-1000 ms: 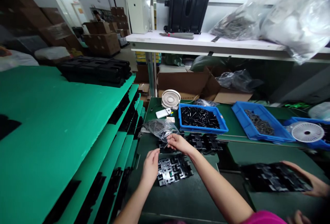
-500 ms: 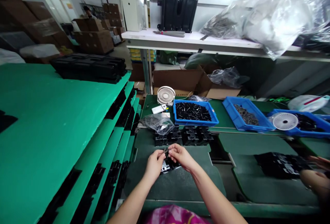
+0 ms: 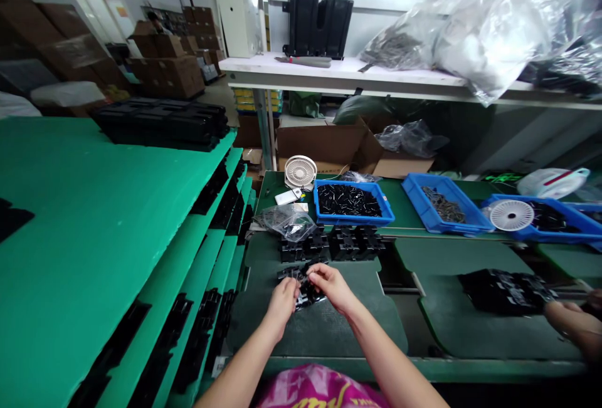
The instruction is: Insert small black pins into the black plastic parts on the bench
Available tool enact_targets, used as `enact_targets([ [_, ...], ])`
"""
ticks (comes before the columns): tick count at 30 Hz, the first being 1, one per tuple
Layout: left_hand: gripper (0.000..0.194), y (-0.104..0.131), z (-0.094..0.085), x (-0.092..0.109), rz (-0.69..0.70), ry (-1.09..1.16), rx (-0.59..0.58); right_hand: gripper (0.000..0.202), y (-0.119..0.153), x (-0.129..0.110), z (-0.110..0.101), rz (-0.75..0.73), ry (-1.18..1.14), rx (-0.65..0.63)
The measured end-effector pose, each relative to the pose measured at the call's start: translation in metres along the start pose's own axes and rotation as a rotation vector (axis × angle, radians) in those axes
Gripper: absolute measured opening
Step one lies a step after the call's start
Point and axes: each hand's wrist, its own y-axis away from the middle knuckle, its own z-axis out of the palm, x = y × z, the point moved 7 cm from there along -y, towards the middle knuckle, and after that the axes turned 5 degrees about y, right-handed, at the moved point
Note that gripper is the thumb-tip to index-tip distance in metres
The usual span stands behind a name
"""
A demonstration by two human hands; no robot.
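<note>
Both hands meet over a black plastic part (image 3: pixel 308 298) that lies on the dark green work board (image 3: pixel 348 329). My left hand (image 3: pixel 283 300) is closed, fingertips pinched together at the part's left side. Opposite it, my right hand (image 3: pixel 329 284) pinches with thumb and forefinger close to the left fingertips. Something small and greyish shows between the two hands, too small to name. Just behind the hands stand black plastic blocks (image 3: pixel 355 243) in a row, and a clear plastic bag (image 3: pixel 294 223) lies by them.
A blue bin of small black pieces (image 3: pixel 350 201) stands behind the blocks, with a second blue bin (image 3: pixel 435 226) of metal pieces farther right. Stacked green sheets (image 3: pixel 117 207) hold black parts on the left. A co-worker's hand (image 3: pixel 571 320) is at a black part (image 3: pixel 508 292) on the right.
My hands have come down slightly onto the black part, still pinched close together. The co-worker's hand has shifted a little at the right. The whole view has moved slightly.
</note>
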Motion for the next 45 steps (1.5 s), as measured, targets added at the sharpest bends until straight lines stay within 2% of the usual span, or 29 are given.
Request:
enact_targets([
  [4,0.03,0.008,0.011,-0.012,-0.195,0.16,-0.088,0.021,0.012,-0.01,0.0,-0.096,-0.088,-0.035],
  [8,0.036,0.016,0.021,-0.019,-0.254,0.221,-0.141,0.027,0.019,0.001,0.002,-0.014,-0.105,-0.037],
  [15,0.03,0.011,0.025,-0.026,-0.083,0.085,-0.104,0.031,0.018,0.01,-0.004,-0.002,-0.098,0.033],
  [20,0.022,0.008,0.021,-0.02,0.032,-0.028,-0.076,0.031,0.019,0.016,-0.008,0.02,-0.09,0.08],
  [23,0.018,0.007,0.017,-0.018,0.056,-0.04,-0.053,0.032,0.02,0.02,-0.009,0.055,-0.058,0.078],
  [26,0.02,0.008,0.016,-0.026,-0.033,0.0,-0.08,0.03,0.027,0.015,-0.008,0.046,0.034,0.021],
  [30,0.026,0.019,0.018,-0.044,-0.268,0.116,-0.233,0.017,0.045,-0.008,-0.004,-0.115,0.211,-0.12],
  [33,0.032,0.028,0.018,-0.051,-0.369,0.183,-0.314,0.015,0.055,-0.011,-0.006,-0.178,0.197,-0.161],
  [34,0.033,0.029,0.017,-0.052,-0.376,0.194,-0.315,0.016,0.054,-0.007,-0.011,-0.162,0.168,-0.131],
  [36,0.034,0.028,0.017,-0.054,-0.349,0.203,-0.281,0.021,0.049,0.01,-0.029,-0.092,0.157,0.011],
  [39,0.034,0.022,0.016,-0.051,-0.23,0.175,-0.19,0.029,0.038,0.039,-0.064,0.003,0.268,0.225],
  [42,0.034,0.017,0.014,-0.048,-0.138,0.119,-0.131,0.03,0.028,0.054,-0.09,0.01,0.355,0.288],
  [45,0.035,0.014,0.008,-0.048,-0.097,0.081,-0.098,0.029,0.024,0.058,-0.101,-0.003,0.423,0.293],
])
